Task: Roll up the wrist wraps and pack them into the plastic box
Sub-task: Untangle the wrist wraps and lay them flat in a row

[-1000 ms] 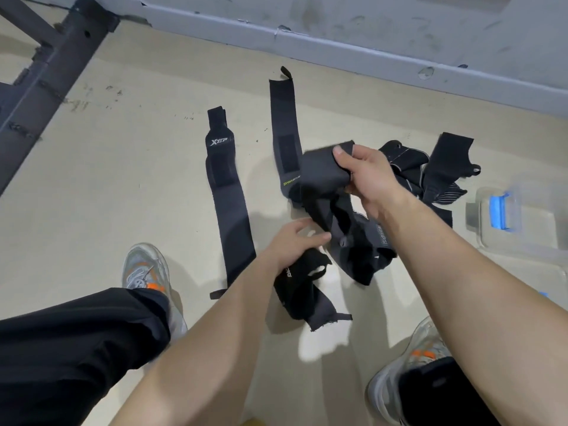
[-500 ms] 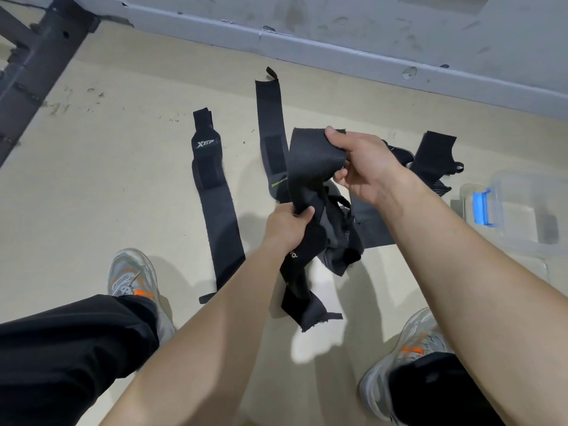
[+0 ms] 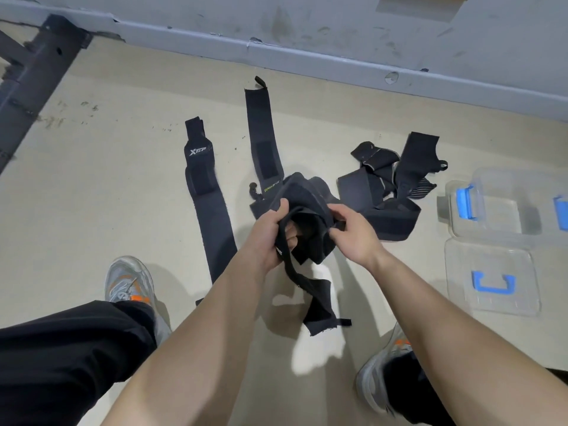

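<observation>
The left hand (image 3: 267, 233) has its fingers curled round a black wrap (image 3: 309, 245), thumb laid over the top edge. The right hand (image 3: 353, 233), just beside it, pinches the same fabric between thumb and fingertips. Between the two hands the wrap is bunched into a loose loop rather than a tight coil. From the left hand its free tail drops toward the person, so the long axis runs from the hands back to the body, and the frayed end lies between the shoes, at or just above the floor (image 3: 92, 186); which of the two I cannot tell. Rolling probably depends on that line: the tail would have to be drawn up along it while the right hand turns the bundle. Farther out, a long strap (image 3: 207, 204) with a white logo and a second strap (image 3: 264, 142) lie flat and unrolled to the left and ahead, both pointing away from the person. A tangled heap (image 3: 396, 176) of more wraps sits ahead and to the right. The clear box (image 3: 504, 186) stands open well to the right, past the heap and nearer the right hand. Its lid (image 3: 491, 302) lies flat just in front of it.
</observation>
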